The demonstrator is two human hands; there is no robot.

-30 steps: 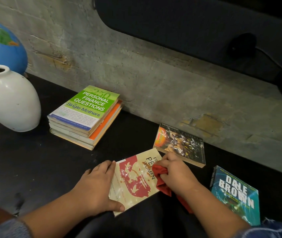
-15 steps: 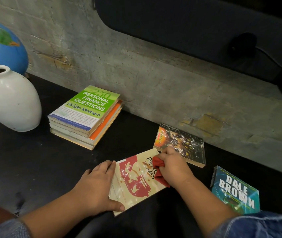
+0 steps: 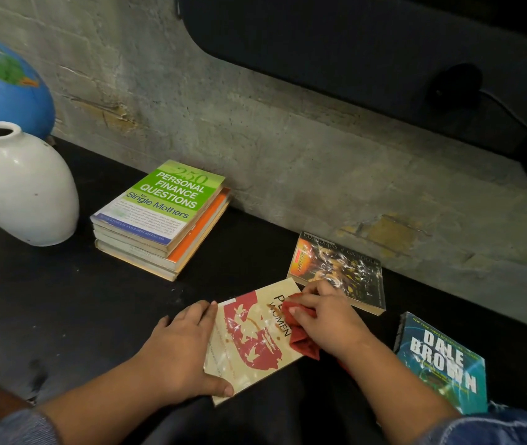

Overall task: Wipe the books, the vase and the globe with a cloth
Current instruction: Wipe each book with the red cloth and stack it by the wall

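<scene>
Head view: a black table (image 3: 63, 300) runs along a rough wall, and everything on it can be placed from the cream book (image 3: 252, 345) lying at the near edge in front of the person. Far left of that book, at the back, sits the globe (image 3: 2, 91), only partly in frame. The white vase (image 3: 21, 187) stands well left of the book too. A stack of books (image 3: 165, 213) lies behind and left of the cream book, apart from it. The blue paperback (image 3: 442, 361) lies to its right, and the dark paperback (image 3: 342, 271) just behind its far right corner (whether those two touch I cannot tell).

The left hand (image 3: 178, 351) lies flat on the cream book's left edge, fingers straight, thumb on the near corner, pinning it down. The right hand (image 3: 326, 319) is curled round a bunched red cloth (image 3: 300, 345) and presses it on the right side of the cover, over the title.

The step in hand looks like wiping this one book. The next move probably calls for drawing the cloth across the rest of the cover toward the left hand, which must hold firm so the book does not slide. Which other items are already wiped I cannot tell.
</scene>
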